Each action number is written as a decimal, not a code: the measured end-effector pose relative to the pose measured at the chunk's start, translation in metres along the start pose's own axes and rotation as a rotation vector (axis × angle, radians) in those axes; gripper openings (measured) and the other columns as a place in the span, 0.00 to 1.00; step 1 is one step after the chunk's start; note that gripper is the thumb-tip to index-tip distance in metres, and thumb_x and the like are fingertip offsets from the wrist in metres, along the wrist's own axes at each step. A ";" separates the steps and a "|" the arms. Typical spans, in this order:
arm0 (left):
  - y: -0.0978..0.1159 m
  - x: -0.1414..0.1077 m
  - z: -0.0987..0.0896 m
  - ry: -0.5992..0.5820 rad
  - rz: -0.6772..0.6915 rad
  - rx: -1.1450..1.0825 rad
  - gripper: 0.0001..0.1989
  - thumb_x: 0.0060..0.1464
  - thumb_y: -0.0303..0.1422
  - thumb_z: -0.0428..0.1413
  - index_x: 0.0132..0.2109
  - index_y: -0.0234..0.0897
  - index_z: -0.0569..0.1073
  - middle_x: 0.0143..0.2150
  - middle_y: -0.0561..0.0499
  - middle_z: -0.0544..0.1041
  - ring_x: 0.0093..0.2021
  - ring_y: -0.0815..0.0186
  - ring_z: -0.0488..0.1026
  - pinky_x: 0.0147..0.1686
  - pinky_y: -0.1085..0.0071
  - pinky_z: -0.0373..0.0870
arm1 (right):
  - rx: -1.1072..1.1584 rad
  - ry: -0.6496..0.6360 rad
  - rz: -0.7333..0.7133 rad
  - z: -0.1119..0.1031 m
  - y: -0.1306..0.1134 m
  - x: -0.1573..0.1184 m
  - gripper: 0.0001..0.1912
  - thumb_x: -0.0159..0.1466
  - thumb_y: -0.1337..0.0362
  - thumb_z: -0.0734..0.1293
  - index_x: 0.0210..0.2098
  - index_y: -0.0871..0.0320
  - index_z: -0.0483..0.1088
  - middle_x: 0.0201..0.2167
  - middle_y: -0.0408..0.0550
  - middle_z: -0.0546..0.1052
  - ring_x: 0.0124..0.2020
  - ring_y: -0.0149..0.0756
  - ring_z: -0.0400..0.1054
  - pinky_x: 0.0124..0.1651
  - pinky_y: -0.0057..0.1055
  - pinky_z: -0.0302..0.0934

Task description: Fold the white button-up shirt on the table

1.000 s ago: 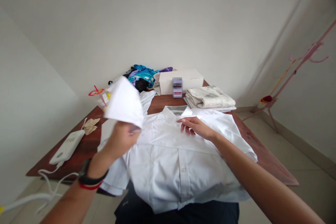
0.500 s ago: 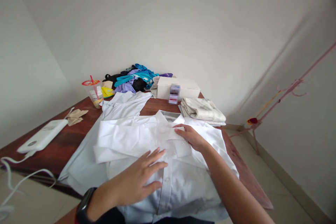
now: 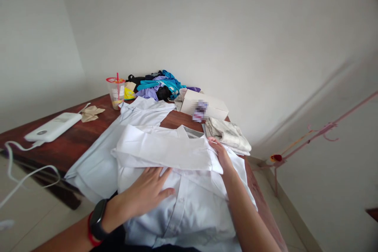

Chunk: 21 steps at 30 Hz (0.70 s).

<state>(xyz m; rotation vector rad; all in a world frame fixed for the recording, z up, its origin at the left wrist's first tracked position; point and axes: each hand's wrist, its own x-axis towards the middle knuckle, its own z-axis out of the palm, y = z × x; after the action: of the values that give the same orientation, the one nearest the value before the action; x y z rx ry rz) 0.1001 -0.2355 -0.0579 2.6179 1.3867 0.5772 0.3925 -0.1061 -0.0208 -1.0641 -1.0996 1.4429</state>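
Note:
A white button-up shirt [image 3: 195, 204] lies front up before me, its collar [image 3: 191, 132] pointing away. One long sleeve [image 3: 168, 151] is folded across the chest, from the left side to near the right shoulder. My right hand [image 3: 221, 153] grips the end of that sleeve beside the collar; its thumb is hidden by the cloth. My left hand [image 3: 147, 193] lies palm down on the shirt front, fingers spread, with the fingertips tucked under the sleeve's lower edge. A dark band is on the left wrist.
A pale garment [image 3: 100, 165] spreads to the left on the wooden table [image 3: 88, 136]. Around it are a white power bank [image 3: 53, 126] with a cable, crumpled brown paper [image 3: 92, 113] and a plastic cup [image 3: 116, 94]. Behind are piled clothes [image 3: 161, 86], a white box [image 3: 206, 100] and folded cloth [image 3: 228, 132].
The right hand has taken the sleeve end and drawn it flatter and straighter across the chest. My left hand has moved left, its fingertips now under the sleeve edge. The view has shifted slightly.

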 end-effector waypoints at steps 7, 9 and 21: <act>-0.014 -0.008 0.008 0.053 -0.148 0.126 0.21 0.71 0.45 0.48 0.54 0.35 0.78 0.50 0.37 0.81 0.53 0.43 0.77 0.53 0.46 0.72 | -0.028 0.120 -0.136 -0.013 0.001 -0.001 0.21 0.56 0.50 0.73 0.44 0.50 0.67 0.29 0.40 0.75 0.31 0.43 0.73 0.35 0.38 0.70; -0.016 -0.011 0.002 0.094 -0.127 0.060 0.21 0.70 0.44 0.50 0.58 0.35 0.77 0.54 0.39 0.81 0.55 0.46 0.77 0.55 0.50 0.72 | -0.028 0.153 -0.164 -0.014 0.000 -0.003 0.21 0.56 0.50 0.72 0.45 0.50 0.68 0.29 0.40 0.74 0.32 0.43 0.73 0.35 0.38 0.70; -0.087 -0.038 -0.066 0.332 -0.285 0.220 0.17 0.63 0.34 0.52 0.58 0.39 0.74 0.61 0.43 0.72 0.58 0.50 0.73 0.59 0.55 0.68 | -0.020 0.195 -0.162 -0.022 0.009 0.007 0.18 0.56 0.51 0.73 0.44 0.49 0.71 0.30 0.43 0.76 0.38 0.47 0.75 0.44 0.43 0.72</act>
<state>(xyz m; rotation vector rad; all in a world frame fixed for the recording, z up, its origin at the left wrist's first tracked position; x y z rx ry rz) -0.0121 -0.2214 -0.0326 2.4904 1.9848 0.8930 0.4115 -0.0974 -0.0345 -1.0790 -1.0367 1.1770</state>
